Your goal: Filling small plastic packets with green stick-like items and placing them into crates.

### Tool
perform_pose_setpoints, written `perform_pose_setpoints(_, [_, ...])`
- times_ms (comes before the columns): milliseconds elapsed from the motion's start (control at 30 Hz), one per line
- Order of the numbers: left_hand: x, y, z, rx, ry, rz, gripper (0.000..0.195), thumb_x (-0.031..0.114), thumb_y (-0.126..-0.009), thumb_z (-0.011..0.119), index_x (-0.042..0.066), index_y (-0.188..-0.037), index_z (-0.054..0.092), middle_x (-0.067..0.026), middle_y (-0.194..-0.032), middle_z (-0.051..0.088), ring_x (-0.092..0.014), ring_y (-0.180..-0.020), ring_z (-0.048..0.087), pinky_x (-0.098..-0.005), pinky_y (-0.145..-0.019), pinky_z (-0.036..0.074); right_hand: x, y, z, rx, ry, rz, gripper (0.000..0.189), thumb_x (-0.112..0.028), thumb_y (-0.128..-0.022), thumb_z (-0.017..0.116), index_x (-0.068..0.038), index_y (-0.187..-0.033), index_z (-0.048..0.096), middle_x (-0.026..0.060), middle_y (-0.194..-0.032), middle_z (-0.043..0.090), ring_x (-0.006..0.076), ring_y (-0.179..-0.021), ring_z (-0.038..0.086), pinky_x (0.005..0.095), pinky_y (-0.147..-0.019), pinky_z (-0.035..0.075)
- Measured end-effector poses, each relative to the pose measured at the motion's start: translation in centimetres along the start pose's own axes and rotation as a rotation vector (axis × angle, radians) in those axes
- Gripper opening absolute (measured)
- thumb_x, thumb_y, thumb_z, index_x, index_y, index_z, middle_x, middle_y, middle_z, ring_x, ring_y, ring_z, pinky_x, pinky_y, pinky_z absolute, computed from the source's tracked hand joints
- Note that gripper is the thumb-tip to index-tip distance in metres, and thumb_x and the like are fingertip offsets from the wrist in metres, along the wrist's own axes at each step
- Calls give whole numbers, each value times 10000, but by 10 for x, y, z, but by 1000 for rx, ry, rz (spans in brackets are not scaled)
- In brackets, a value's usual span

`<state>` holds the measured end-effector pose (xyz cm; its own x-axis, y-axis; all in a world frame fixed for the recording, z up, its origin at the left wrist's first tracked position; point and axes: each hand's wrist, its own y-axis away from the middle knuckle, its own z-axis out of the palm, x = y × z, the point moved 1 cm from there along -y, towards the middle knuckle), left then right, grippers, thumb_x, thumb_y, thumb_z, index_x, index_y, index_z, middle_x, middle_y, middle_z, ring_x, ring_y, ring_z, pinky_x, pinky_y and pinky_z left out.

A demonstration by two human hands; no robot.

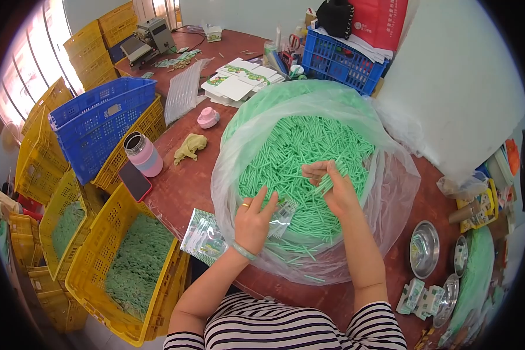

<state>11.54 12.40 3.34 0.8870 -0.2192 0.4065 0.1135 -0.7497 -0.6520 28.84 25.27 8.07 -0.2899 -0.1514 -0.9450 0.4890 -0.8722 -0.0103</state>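
Note:
A round mound of short, thin green sticks (288, 148) fills a large clear plastic bag (227, 183) with its mouth folded open. My right hand (339, 190) is over the right part of the mound, its fingers curled around a small bunch of green sticks (337, 173). At the mound's lower left is my left hand (253, 223), fingers spread, wearing a ring and a bangle. A clear printed plastic packet (283, 217) sticks out from under its fingers; the thumb is hidden. More printed packets (204, 236) lie on the table just left of that hand.
Left on the red table (188, 179) are a pink open flask (144, 155), its cap (208, 117), a phone (134, 181) and a crumpled glove (190, 148). Yellow crates (87, 280) stand beside the table. Metal bowls (424, 249) are at right, flattened cartons (240, 81) behind.

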Motion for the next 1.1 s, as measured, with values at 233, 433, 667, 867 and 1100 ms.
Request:
perform_pose_setpoints(233, [-1,1,-8,11,293,-189,201,62,-785,671,55,-986,662,-101,-858,636,-204,-631,555,-285,-566,434,5,1,-9,8,-230,100,445,-383,-994,384,11,-1020,590,144,-1079,645,217,-978,596,308,-849,406])
perform_pose_setpoints(433, [4,-4,-5,-303,1144,-765,88,79,-818,688,13,-852,640,30,-700,573,-41,-657,478,-204,-580,387,5,3,5,48,316,-144,392,-353,-994,403,-29,-1093,602,72,-1165,619,165,-1107,518,338,-899,352])
perform_pose_setpoints(667, [6,-5,0,-238,1210,-719,89,83,-829,680,8,-844,635,59,-709,533,-29,-673,451,-204,-595,380,-6,-1,-2,12,160,-72,426,-361,-996,390,3,-1090,589,116,-1134,629,205,-1116,532,358,-926,368])
perform_pose_setpoints(867, [5,-4,2,-310,1056,-636,145,117,-857,657,-16,-817,617,36,-670,486,-41,-650,416,-225,-569,354,-8,5,14,-87,-134,-51,444,-372,-999,357,16,-1087,556,195,-1077,631,304,-1079,578,439,-979,405])
perform_pose_setpoints(1100, [8,-3,0,-392,1052,-483,225,153,-932,555,-28,-803,591,22,-655,444,-61,-636,391,-241,-563,349,-17,14,44,-238,-34,-99,477,-416,-991,354,14,-1040,554,192,-1119,614,301,-1080,579,414,-978,403])
